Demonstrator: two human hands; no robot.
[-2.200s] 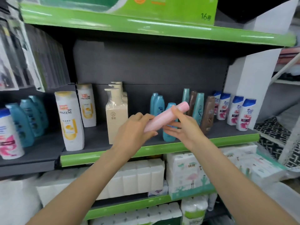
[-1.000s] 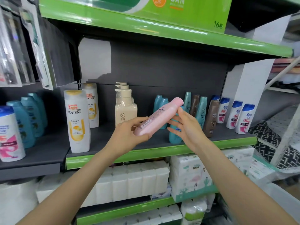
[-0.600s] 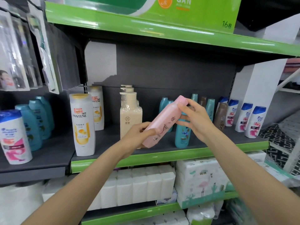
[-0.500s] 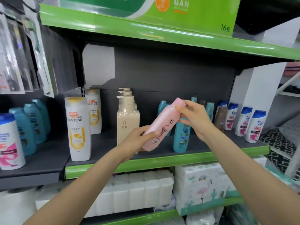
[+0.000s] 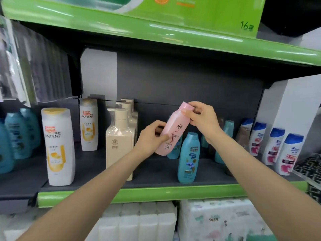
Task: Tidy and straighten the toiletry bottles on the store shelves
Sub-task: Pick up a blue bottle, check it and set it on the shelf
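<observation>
Head view shows you holding the pink bottle [image 5: 174, 130] in the air in front of the grey shelf [image 5: 152, 173], tilted with its cap up and to the right. Your left hand [image 5: 150, 137] curls round the lower body, thumb across the label; your right hand [image 5: 199, 117] pinches the cap end. Just beside the bottle's base stands a teal bottle [image 5: 188, 158], upright near the shelf's front. A cream pump bottle [image 5: 119, 145] stands to the left, with a white Pantene bottle [image 5: 58, 146] beyond it.
</observation>
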